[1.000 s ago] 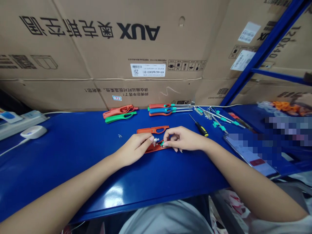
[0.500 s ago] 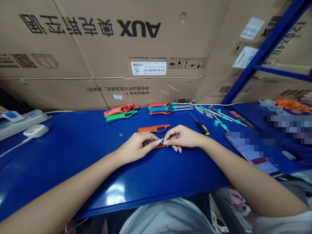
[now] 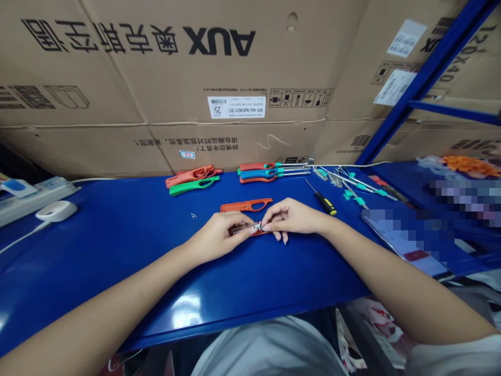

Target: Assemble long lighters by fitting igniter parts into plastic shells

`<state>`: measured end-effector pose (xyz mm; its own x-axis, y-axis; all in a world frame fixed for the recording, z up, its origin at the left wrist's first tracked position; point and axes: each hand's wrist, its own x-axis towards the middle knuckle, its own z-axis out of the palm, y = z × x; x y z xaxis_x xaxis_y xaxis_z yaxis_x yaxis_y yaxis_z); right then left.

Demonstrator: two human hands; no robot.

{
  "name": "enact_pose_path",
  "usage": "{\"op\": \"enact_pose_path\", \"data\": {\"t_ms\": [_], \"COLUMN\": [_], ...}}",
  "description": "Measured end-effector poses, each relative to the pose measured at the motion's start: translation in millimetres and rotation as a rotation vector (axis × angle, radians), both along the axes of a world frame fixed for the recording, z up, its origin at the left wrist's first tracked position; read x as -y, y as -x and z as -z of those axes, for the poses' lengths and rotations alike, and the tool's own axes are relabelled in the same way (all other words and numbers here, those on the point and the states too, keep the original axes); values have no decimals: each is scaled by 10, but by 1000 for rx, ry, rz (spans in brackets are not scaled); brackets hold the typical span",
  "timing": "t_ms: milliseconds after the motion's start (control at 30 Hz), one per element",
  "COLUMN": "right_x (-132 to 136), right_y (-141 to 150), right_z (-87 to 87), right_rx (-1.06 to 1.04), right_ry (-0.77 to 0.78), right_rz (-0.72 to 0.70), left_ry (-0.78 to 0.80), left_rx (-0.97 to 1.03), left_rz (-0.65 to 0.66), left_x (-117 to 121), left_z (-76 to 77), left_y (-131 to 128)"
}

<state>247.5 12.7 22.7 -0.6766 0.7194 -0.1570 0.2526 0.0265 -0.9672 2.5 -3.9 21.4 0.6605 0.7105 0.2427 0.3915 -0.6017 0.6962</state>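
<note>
My left hand point(image 3: 217, 235) is closed around a clear lighter fuel tank point(image 3: 241, 228), with a small pale fitting at its right end. My right hand point(image 3: 295, 216) pinches at that fitting; fingertips hide the exact small part. Under the fingers lies an orange-red lighter shell half point(image 3: 266, 232), mostly covered by both hands. Just behind the hands another orange shell half point(image 3: 232, 207) with a trigger loop rests on the table, inner side up. A few tiny screws point(image 3: 193, 215) are to the left.
Orange and green handle shells point(image 3: 194, 184) and long-necked lighters point(image 3: 258, 172) line the back of the blue table point(image 3: 117, 250). A screwdriver point(image 3: 324, 202), metal rods with green fittings point(image 3: 358, 184) and a phone point(image 3: 399, 243) are at right. Cardboard point(image 3: 164, 104) stands behind.
Both hands stay at the same spot, with only slight finger movement at the tank's end. The whole view has shifted a little.
</note>
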Motion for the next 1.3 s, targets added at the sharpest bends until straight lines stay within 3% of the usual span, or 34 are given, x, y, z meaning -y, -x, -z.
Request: {"op": "enact_pose_path", "data": {"t_ms": [633, 1300], "right_x": [15, 9], "right_y": [1, -5], "right_z": [-22, -9], "right_rx": [66, 50], "right_ry": [-62, -41], "right_rz": [-8, 23], "left_ry": [-47, 74], "left_rx": [14, 64], "left_rz": [-24, -122], "left_x": [18, 55], "left_z": [23, -17], "left_y": [-11, -68]}}
